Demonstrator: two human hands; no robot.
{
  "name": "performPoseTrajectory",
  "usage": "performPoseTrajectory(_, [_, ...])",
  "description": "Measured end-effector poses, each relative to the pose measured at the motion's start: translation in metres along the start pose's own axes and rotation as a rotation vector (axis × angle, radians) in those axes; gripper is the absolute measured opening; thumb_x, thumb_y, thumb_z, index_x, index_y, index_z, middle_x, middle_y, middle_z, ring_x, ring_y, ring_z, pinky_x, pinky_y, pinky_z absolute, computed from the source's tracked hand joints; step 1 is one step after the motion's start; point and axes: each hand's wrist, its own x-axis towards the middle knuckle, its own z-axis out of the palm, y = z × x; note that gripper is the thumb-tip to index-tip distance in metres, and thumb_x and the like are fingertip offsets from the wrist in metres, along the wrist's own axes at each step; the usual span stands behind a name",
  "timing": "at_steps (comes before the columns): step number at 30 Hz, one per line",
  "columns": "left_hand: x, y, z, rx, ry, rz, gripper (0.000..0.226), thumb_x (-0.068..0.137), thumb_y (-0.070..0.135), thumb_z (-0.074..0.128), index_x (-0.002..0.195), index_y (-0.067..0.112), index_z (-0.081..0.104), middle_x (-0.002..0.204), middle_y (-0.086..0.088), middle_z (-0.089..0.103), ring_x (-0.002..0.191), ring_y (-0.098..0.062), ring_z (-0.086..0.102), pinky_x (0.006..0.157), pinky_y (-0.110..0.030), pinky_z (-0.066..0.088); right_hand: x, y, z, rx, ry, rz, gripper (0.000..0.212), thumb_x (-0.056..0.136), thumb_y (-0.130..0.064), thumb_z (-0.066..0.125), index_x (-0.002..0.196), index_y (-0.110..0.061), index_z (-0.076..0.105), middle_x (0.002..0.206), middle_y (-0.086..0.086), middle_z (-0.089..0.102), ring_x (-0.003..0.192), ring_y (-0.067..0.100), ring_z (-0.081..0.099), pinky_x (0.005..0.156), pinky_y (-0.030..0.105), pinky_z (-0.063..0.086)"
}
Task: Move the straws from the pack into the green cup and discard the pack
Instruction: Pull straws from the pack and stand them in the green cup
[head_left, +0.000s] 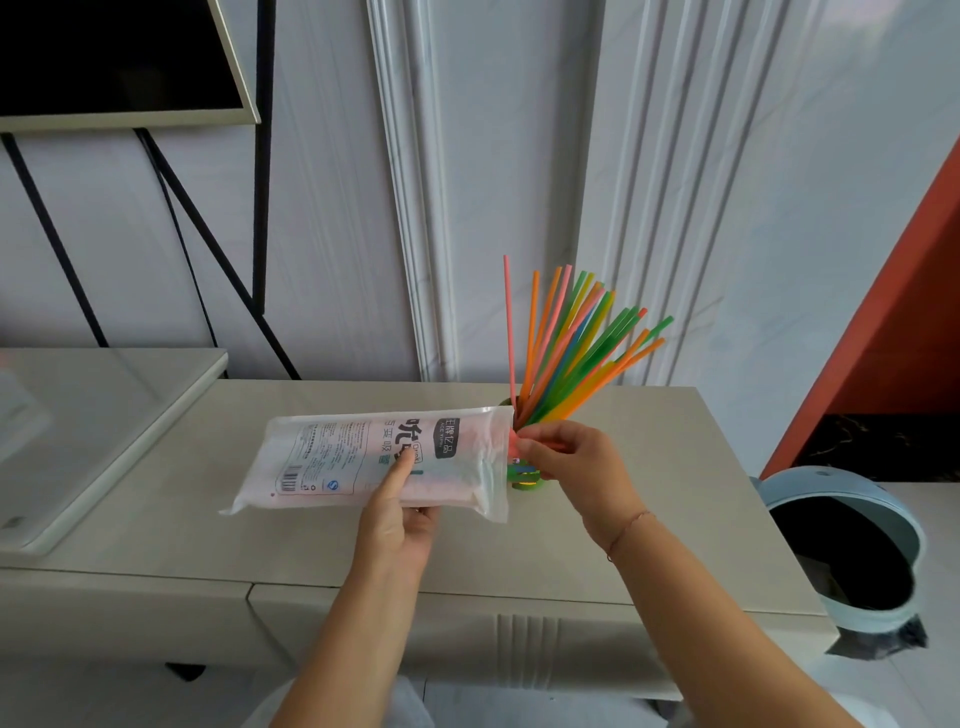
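Your left hand (397, 512) grasps the pack (374, 457) from below, with the thumb pressed on its printed front, and holds it nearly level above the cabinet top (675, 493). To the far left of it, a pale tray-like board (93, 431) lies on the lower surface under the dark screen (114, 57). The pack is a clear plastic bag with a barcode at its left end and dark printed letters toward its right end; a few pale pink straws show faintly inside. Its open mouth points right, toward the green cup (527, 475), which stands on the cabinet top just behind that mouth and is mostly hidden.

Your right hand (576, 465) is at the mouth of the pack, with the fingertips pinched on a pink straw end (514, 441). Above this hand, the straws (576, 348) already in the cup fan out up and to the right in pink, orange, yellow, green and blue. At the far right, on the floor beside the cabinet, the pale blue bin (852, 545) stands open with a black liner.
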Motion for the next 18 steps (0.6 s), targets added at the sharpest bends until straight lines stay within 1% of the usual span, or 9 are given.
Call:
performPoseTrajectory(2, [0.000,0.001,-0.001,-0.010,-0.010,0.002,0.029,0.083,0.004,0.067,0.106,0.019,0.061,0.082,0.000,0.076,0.077,-0.015,0.073,0.069,-0.036,0.061,0.000,-0.001,-0.002,0.002,-0.029,0.001,0.006,0.081,-0.012,0.070,0.084,-0.010,0.075,0.080,0.006,0.073,0.067,0.007,0.064,0.062,0.014,0.053])
performPoseTrajectory(3, [0.000,0.002,-0.003,-0.015,-0.005,0.003,0.028,0.083,0.005,0.068,0.105,0.020,0.061,0.083,0.000,0.076,0.077,-0.015,0.074,0.068,-0.037,0.061,0.001,-0.002,-0.004,0.014,-0.030,0.003,0.005,0.081,-0.012,0.070,0.081,-0.012,0.075,0.075,0.004,0.072,0.064,0.007,0.063,0.060,0.014,0.052])
performPoseTrajectory(6, [0.003,0.008,-0.008,-0.022,0.038,-0.005,0.028,0.081,0.007,0.071,0.104,0.019,0.061,0.082,0.000,0.076,0.074,-0.016,0.074,0.061,-0.034,0.061,0.003,-0.003,-0.016,0.080,0.012,0.023,0.013,0.083,-0.006,0.066,0.072,-0.011,0.072,0.060,0.002,0.063,0.053,0.007,0.055,0.055,0.015,0.049])
performPoseTrajectory(8, [0.004,0.012,-0.009,-0.026,0.083,-0.013,0.031,0.079,0.006,0.072,0.105,0.019,0.060,0.081,0.000,0.076,0.074,-0.016,0.074,0.062,-0.034,0.060,0.005,-0.005,-0.028,0.146,0.025,0.058,0.012,0.085,-0.005,0.064,0.075,-0.006,0.071,0.061,0.007,0.060,0.052,0.009,0.053,0.054,0.017,0.049])
performPoseTrajectory(10, [0.006,0.016,-0.009,-0.030,0.125,-0.023,0.032,0.079,0.005,0.072,0.105,0.018,0.060,0.086,-0.001,0.074,0.077,-0.017,0.072,0.064,-0.035,0.058,0.008,-0.005,-0.038,0.270,0.012,0.111,0.010,0.086,-0.006,0.062,0.080,-0.002,0.069,0.063,0.009,0.058,0.050,0.010,0.053,0.050,0.017,0.048])
performPoseTrajectory(12, [0.007,0.017,-0.008,-0.034,0.161,-0.037,0.028,0.078,0.003,0.072,0.099,0.018,0.060,0.087,-0.001,0.071,0.077,-0.017,0.070,0.061,-0.034,0.056,0.009,-0.005,-0.040,0.430,-0.015,0.193,0.009,0.087,-0.010,0.062,0.084,-0.003,0.067,0.064,0.008,0.057,0.047,0.009,0.053,0.045,0.018,0.046])
performPoseTrajectory(14, [0.006,0.016,-0.005,-0.046,0.179,-0.057,0.027,0.078,0.003,0.072,0.096,0.019,0.059,0.086,-0.001,0.070,0.077,-0.018,0.069,0.056,-0.033,0.056,0.008,-0.002,-0.036,0.575,-0.062,0.275,0.015,0.086,-0.020,0.063,0.085,-0.006,0.066,0.062,0.004,0.057,0.045,0.008,0.051,0.041,0.017,0.044])
performPoseTrajectory(16, [0.004,0.013,-0.001,-0.051,0.186,-0.068,0.028,0.078,0.002,0.072,0.096,0.019,0.059,0.087,-0.001,0.070,0.078,-0.018,0.069,0.058,-0.034,0.056,0.005,0.001,-0.029,0.659,-0.120,0.322,0.019,0.082,-0.028,0.066,0.084,-0.009,0.066,0.061,0.001,0.056,0.043,0.006,0.048,0.039,0.016,0.040])
performPoseTrajectory(18, [0.002,0.010,0.001,-0.053,0.186,-0.072,0.029,0.078,0.001,0.072,0.097,0.019,0.059,0.087,-0.002,0.070,0.080,-0.020,0.069,0.064,-0.036,0.056,0.003,0.004,-0.021,0.707,-0.153,0.319,0.019,0.075,-0.025,0.069,0.084,-0.009,0.064,0.063,0.000,0.054,0.043,0.005,0.046,0.039,0.014,0.038])
